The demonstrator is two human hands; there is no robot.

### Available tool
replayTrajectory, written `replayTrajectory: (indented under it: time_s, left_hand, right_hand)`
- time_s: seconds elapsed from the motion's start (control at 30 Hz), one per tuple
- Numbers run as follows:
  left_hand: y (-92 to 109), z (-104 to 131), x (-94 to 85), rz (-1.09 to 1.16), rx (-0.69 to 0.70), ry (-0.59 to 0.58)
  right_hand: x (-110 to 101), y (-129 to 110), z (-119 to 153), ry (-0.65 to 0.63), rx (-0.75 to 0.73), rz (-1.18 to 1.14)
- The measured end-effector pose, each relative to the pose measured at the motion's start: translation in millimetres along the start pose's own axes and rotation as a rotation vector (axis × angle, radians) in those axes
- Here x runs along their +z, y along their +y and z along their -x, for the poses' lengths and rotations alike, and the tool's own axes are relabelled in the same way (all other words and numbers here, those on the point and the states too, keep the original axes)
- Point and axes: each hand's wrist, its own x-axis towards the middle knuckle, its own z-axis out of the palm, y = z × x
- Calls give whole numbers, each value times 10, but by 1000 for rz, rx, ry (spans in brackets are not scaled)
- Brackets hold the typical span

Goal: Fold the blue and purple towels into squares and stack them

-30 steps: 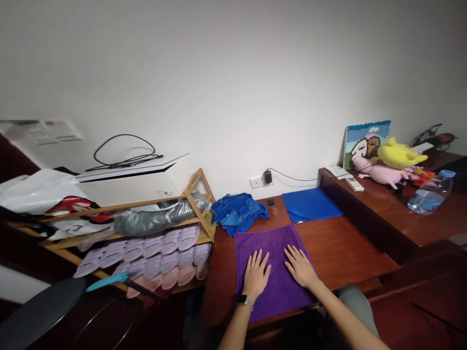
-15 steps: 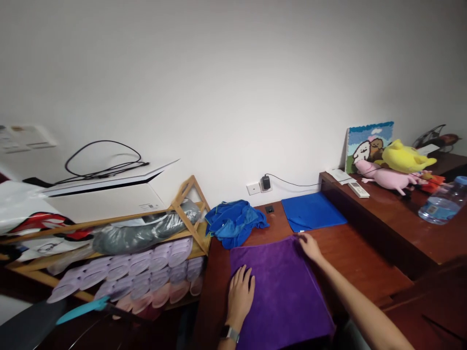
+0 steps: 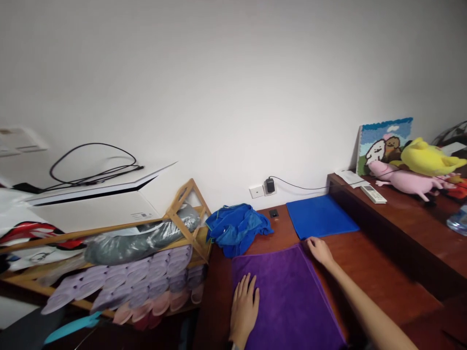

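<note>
A purple cloth (image 3: 288, 296) lies spread flat on the brown wooden desk (image 3: 375, 272). My left hand (image 3: 244, 304) rests flat on its left part, fingers stretched out. Just past the purple cloth's far right corner, my right hand (image 3: 320, 250) has its fingers bent together at the near left corner of a flat blue cloth (image 3: 321, 217). The fingertips seem to pinch that corner, though the contact is partly hidden. Left of the blue cloth, a crumpled blue cloth (image 3: 237, 228) sits in a heap against the wall.
On the left stands a wooden rack (image 3: 189, 228) with lilac and pink slippers (image 3: 146, 277), a plastic-wrapped bundle (image 3: 142, 240) and a white box (image 3: 98, 209). A raised ledge at right carries a remote (image 3: 373, 194), plush toys (image 3: 404, 181) and a picture (image 3: 383, 143). A charger (image 3: 270, 184) trails its cord.
My right hand has shifted off the purple cloth's corner to the blue cloth's corner, whose wavy near edge now lies straighter. My left hand stays on the purple cloth. The view has turned slightly.
</note>
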Motion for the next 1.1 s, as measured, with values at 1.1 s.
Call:
replayTrajectory:
  time_s: [1.1]
  left_hand:
    - [-31, -960, 46, -61, 5, -183]
  right_hand:
    - [636, 93, 349, -281, -138, 658]
